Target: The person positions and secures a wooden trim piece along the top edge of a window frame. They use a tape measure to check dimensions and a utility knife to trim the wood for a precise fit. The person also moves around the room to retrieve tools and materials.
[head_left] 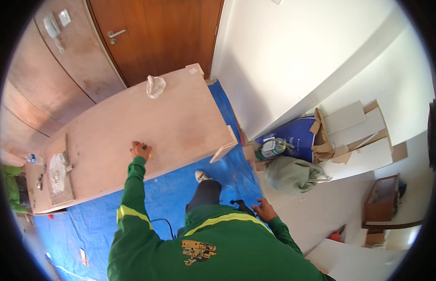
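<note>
L hand [140, 150] is pressing on the plywood panel [180, 122], gripping a small yellow object [150, 156]. R hand [264, 209] is hanging w/ fingers loosely curled, holding nothing, over the blue tarp [157, 196].

green long-sleeved work jacket [213, 248], yellow-green reflective band around left sleeve [131, 213], matching band across the shoulders [222, 219]. yellow and black emblem printed on the back [198, 250]. dark trousers [204, 193]. white shoe with dark sole [202, 176]. both hands bare.

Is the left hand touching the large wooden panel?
Touching. The head view shows the left hand pressed flat on the wooden panel, with no gap visible under the fingers.
</note>
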A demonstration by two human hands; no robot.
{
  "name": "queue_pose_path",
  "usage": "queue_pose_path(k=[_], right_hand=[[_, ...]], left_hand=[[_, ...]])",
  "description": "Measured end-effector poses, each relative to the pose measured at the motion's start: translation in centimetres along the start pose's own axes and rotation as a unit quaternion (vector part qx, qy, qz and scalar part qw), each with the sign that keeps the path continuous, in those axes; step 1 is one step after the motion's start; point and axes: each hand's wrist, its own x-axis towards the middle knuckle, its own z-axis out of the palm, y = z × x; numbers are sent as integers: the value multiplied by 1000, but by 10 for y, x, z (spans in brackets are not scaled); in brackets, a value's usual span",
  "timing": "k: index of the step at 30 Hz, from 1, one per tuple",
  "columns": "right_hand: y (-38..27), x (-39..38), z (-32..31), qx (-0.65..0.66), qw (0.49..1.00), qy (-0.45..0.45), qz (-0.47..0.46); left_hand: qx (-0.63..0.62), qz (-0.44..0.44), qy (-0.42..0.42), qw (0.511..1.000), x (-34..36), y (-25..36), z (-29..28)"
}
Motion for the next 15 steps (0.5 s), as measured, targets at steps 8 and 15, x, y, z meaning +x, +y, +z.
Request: queue_pose_path(k=[8,15], right_hand=[[-42,63,-108,-53,997,50,38],[-141,155,-130,-142,988,-44,-36]], left_hand=[[11,-81,-37,996,65,30,-11],[73,-110,13,991,26,71,5]])
